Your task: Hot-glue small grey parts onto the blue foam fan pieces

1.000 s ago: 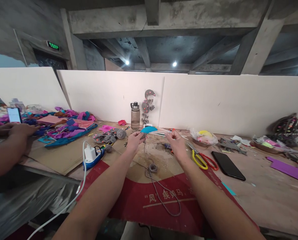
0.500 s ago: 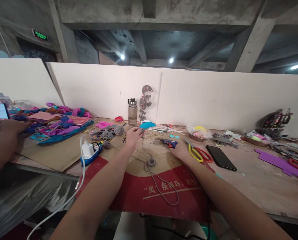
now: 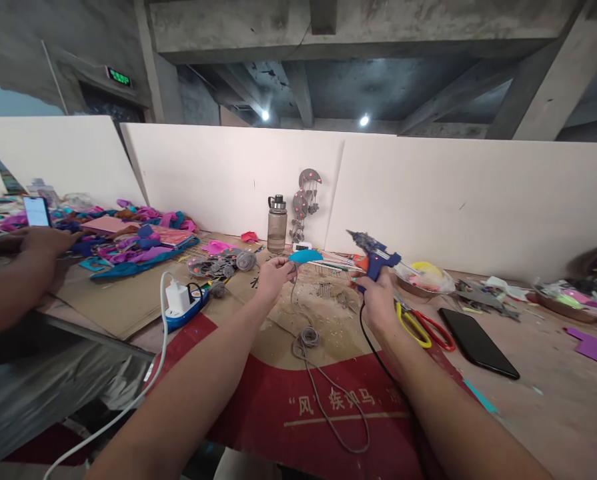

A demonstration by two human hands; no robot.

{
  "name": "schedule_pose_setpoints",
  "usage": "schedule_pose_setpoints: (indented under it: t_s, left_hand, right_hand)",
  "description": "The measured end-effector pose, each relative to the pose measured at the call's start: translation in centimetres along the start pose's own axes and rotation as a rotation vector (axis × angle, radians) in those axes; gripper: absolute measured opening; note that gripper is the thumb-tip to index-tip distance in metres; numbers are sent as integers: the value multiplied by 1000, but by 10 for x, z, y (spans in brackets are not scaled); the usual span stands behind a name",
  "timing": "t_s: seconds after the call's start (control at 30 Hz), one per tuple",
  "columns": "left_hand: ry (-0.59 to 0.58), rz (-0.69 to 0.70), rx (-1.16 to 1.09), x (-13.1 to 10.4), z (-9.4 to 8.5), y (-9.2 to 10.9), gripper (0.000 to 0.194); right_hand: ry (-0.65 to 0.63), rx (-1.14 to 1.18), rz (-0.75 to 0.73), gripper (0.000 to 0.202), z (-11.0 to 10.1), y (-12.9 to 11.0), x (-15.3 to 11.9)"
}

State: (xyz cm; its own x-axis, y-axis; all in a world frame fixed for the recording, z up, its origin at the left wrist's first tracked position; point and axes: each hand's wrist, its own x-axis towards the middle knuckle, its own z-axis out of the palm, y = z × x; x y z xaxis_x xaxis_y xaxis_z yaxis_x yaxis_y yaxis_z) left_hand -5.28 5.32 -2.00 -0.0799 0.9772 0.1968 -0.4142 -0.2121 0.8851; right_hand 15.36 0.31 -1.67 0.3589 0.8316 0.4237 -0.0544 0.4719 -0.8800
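Pinched in my left hand is a blue curved piece, with a grey cord hanging down from the fingers to a loose coil on the cardboard. My right hand grips the handle of a dark blue glue gun, its nozzle pointing up and to the left. The gun's black cable runs down beside the right forearm. Under both hands lies the tan and red cardboard.
Yellow- and red-handled scissors and a black phone lie right. A water bottle stands behind. On the left are a power strip, felt scraps and another person's hands.
My right hand has lifted the glue gun off the cardboard and turned its nozzle upward. The blue piece stays in my left hand. The view has shifted, so most things appear further right.
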Motion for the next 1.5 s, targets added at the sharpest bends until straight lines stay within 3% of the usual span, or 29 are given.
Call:
schedule_pose_setpoints:
  t_s: [0.1, 0.2, 0.37, 0.53, 0.97, 1.5]
  left_hand:
    - [-16, 3, 23, 1, -1, -2, 10]
    - [-31, 23, 27, 2, -2, -4, 13]
    - [-42, 27, 33, 0, -1, -4, 15]
    - [-28, 13, 50, -5, 4, -1, 15]
    - [-52, -1, 34, -7, 10, 1, 21]
    - [-80, -28, 77, -14, 16, 5, 21]
  right_hand:
    - [-170, 22, 31, 34, 7, -14, -21]
    - [-285, -116, -13, 22, 11, -27, -35]
    - [-276, -366, -110, 27, 15, -30, -45]
    - [-310, -446, -199, 32, 16, -23, -44]
    - [-335, -550, -252, 36, 13, -10, -40]
    - [-369, -775, -351, 38, 15, -12, -42]
